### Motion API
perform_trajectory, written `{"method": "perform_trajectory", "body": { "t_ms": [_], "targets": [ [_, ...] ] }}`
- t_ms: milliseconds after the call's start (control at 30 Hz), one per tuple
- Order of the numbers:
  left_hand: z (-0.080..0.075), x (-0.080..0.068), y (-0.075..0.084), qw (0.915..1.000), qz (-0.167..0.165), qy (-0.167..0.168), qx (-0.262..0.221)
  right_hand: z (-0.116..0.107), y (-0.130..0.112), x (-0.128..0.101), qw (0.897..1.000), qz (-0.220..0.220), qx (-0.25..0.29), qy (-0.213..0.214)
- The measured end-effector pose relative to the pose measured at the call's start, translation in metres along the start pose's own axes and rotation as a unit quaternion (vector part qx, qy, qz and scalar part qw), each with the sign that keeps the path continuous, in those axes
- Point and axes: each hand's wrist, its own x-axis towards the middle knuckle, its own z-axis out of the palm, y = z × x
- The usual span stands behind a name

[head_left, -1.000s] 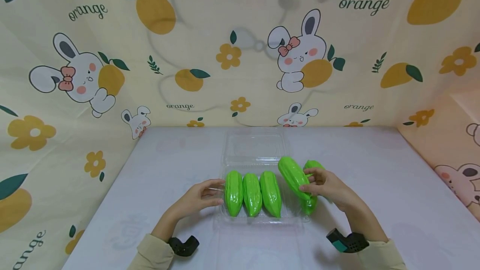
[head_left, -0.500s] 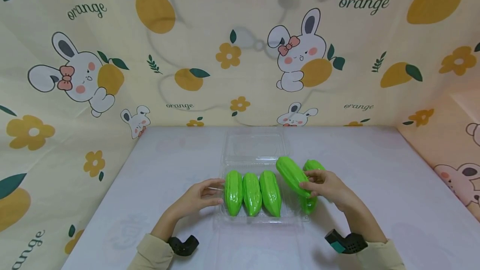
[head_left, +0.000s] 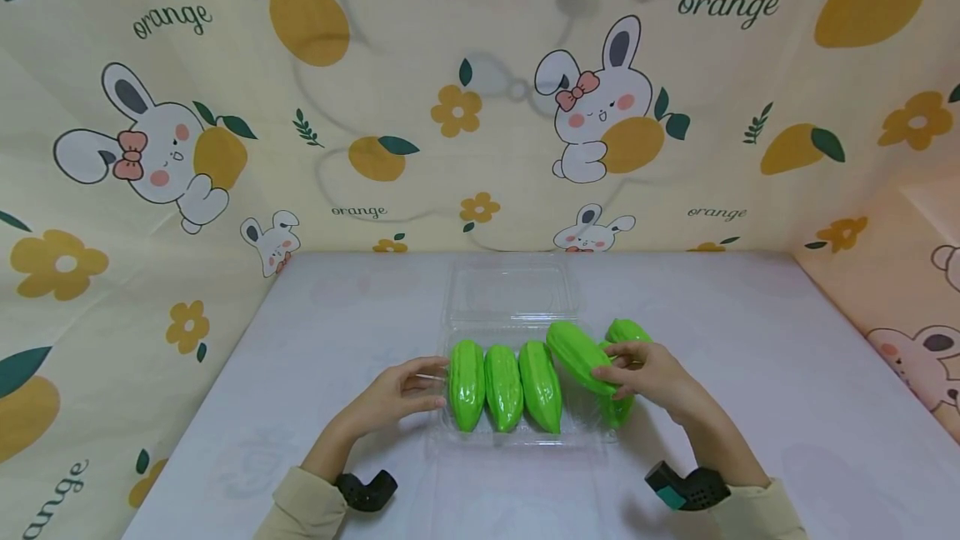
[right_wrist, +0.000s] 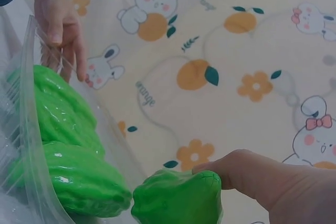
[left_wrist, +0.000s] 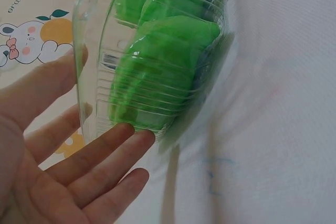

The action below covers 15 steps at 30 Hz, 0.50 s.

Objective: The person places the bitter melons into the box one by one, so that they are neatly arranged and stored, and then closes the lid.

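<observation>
Three glossy green ribbed toy vegetables, with one at the left end [head_left: 467,386], lie side by side in a clear plastic box [head_left: 525,440]. My right hand [head_left: 652,373] pinches another green ribbed toy vegetable [head_left: 573,352] between thumb and fingers, tilted over the box's right part. In the right wrist view, the tapered end of the held toy vegetable [right_wrist: 178,198] shows beside my thumb [right_wrist: 236,174]. More green shows under and behind that hand, partly hidden. My left hand [head_left: 401,390], fingers extended and loosely spread, is at the box's left wall, fingertips right at the plastic in the left wrist view.
The box's clear lid [head_left: 512,290] lies folded back behind it on the white table [head_left: 337,315]. Just beyond my right hand, part of another green toy vegetable [head_left: 628,330] shows. A cloth printed with rabbits and oranges [head_left: 420,48] hangs around the table.
My right hand has moved slightly left with the toy vegetable, whose far end has lowered and shifted toward the three in the box. My left hand has stayed put.
</observation>
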Motion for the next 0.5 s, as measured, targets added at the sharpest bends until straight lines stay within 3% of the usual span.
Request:
{"method": "perform_trajectory", "body": {
  "t_ms": [500],
  "targets": [
    [0.0004, -0.0011, 0.0032, 1.0000, -0.004, 0.003, 0.001, 0.0093, -0.0006, 0.0030, 0.999, -0.016, 0.031, 0.007]
  ]
}}
